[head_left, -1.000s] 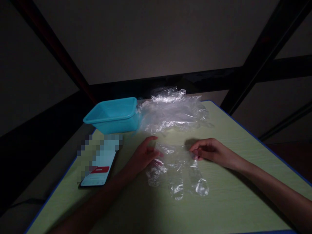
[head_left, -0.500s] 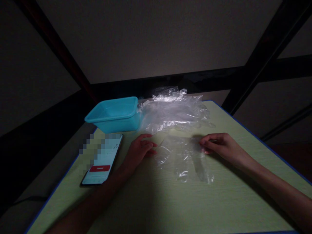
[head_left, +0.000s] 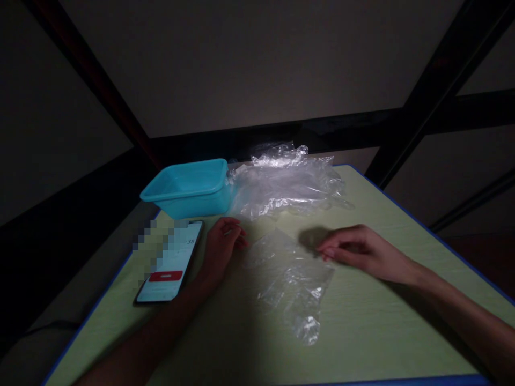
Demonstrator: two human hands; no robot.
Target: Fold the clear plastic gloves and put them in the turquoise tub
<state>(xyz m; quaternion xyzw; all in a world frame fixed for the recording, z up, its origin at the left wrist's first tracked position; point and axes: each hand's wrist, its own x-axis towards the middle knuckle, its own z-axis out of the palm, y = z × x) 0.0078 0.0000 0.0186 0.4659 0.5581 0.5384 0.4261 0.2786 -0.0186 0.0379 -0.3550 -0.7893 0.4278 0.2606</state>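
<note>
A thin clear plastic glove lies partly spread on the pale green table, between my hands. My right hand is beside its upper right edge, thumb and fingertips pinched together; at the tips, contact with the film is too faint to make out. My left hand rests to the left of the glove with its fingers curled loosely and a little apart, nothing in them. Behind the glove is a heap of crumpled clear plastic gloves.
A turquoise basin stands at the back left, touching the heap. In front of it lies a phone with its screen lit, close to my left forearm. A wall and dark beams rise behind the table.
The single glove has turned and moved toward the near edge. My right hand has shifted slightly left and nearer, and my left hand has drawn back to the left.
</note>
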